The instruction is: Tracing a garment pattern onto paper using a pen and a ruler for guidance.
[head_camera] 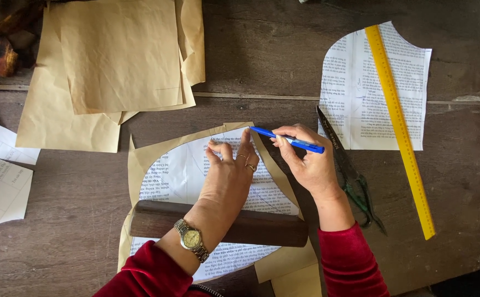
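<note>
red sleeves (146, 275) frame the bottom of the view, and a watch (191, 238) sits on the left wrist. just beyond it a dark wooden block (262, 228) lies across the printed pattern (177, 173), seemingly as a weight so the sheet does not slide. the pattern, a rounded piece of printed paper, rests on tan paper (141, 157) whose edge shows all round it, near the middle of the table (75, 220).

the left hand (229, 170) is spread flat, fingertips pressing the pattern's upper edge down, with rings on two fingers; it grips nothing, it only pins. the right hand (306, 159) is closed on a blue pen (287, 139), pinched between thumb and fingers, with the tip at the pattern's top edge just beside the left fingertips. holding the paper right next to the tip keeps the edge steady under the pen, it seems.

scissors (347, 173) lie just right of the right hand, blades pointing away, within easy reach. farther right a second printed piece (355, 88) lies flat with a yellow ruler (399, 129) slanting across it. loose tan sheets (113, 60) are stacked at the upper left, and more white papers (1, 176) sit at the left edge, well apart from the hands.
</note>
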